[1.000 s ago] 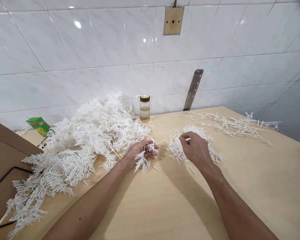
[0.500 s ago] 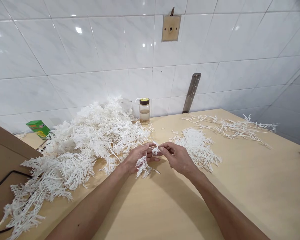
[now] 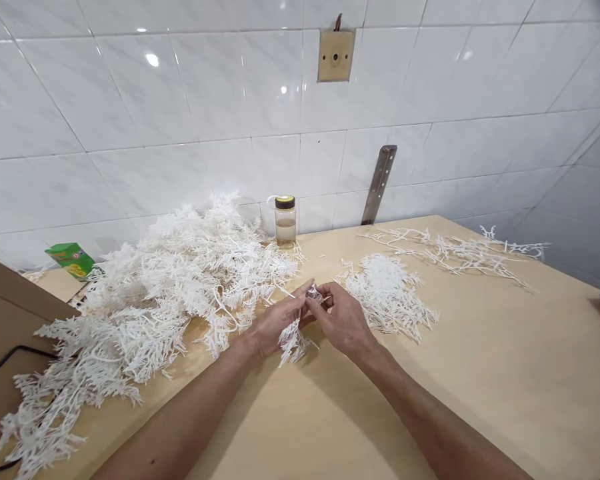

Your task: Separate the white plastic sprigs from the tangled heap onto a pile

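Left hand (image 3: 273, 325), right hand (image 3: 344, 323): both grips pinched narrow on one white plastic frond sprig (image 3: 293, 341), just above the light wooden counter (image 3: 430, 400). Small pile of white tufts (image 3: 387, 290) lies right. Large white frond heap (image 3: 180, 280) lies left, so most looks unhandled.

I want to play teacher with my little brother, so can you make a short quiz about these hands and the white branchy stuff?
1. True or false: the left hand and the right hand both pinch the same white sprig.
2. What stands against the tiled wall, just behind the heaps? A) a jar B) a kettle C) a vase
3. Which is bigger, the left heap or the right heap?

Key: 1 true; 2 A; 3 the left heap.
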The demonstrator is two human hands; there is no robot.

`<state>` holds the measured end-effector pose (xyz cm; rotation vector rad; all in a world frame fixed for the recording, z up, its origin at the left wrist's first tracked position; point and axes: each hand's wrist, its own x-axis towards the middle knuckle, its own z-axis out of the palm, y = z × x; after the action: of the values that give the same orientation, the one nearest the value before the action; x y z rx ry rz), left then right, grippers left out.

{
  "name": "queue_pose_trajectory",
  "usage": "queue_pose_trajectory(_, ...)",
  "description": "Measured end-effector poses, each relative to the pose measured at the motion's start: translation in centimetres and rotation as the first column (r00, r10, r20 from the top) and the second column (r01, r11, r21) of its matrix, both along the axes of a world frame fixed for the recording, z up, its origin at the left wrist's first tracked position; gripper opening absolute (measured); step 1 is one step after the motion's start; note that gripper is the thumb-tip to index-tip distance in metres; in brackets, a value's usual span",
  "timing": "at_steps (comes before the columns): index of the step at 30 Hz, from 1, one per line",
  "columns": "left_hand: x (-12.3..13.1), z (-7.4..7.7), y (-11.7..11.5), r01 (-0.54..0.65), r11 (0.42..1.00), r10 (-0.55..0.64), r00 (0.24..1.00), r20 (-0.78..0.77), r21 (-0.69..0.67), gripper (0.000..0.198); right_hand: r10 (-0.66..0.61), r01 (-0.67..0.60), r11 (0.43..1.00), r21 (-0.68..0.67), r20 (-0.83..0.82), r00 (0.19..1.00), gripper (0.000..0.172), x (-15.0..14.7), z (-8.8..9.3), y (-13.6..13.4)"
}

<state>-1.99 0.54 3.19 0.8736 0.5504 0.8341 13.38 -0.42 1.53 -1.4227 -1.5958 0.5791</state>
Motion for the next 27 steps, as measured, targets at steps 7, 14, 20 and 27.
queue_pose_trajectory(7,-1.1,-0.2,0.9,0.005,1.0,-0.005,1.0,-0.007,-0.02,0.047,0.016,-0.024,0.998,-0.061,-0.127,0.992,0.02,1.3,0.3,0.5)
queue_pose_trajectory(14,-2.3,0.0,2.4,-0.111,0.986,0.15,0.922,-0.357,0.128,0.031,-0.036,0.032,0.995,-0.09,-0.048,0.998,0.02,2.8,0.9,1.1)
queue_pose_trajectory(20,-2.4,0.1,2.7,-0.116,0.953,0.233,0.871,-0.433,0.28,0.028,0.121,-0.097,0.976,-0.194,0.112,0.986,0.025,3.6,1.4,1.0)
queue_pose_trajectory(27,-2.3,-0.4,2.7,-0.144,0.958,0.239,0.879,-0.412,0.248,0.041,0.216,-0.259,0.934,-0.248,-0.187,0.958,0.025,3.6,1.5,0.8)
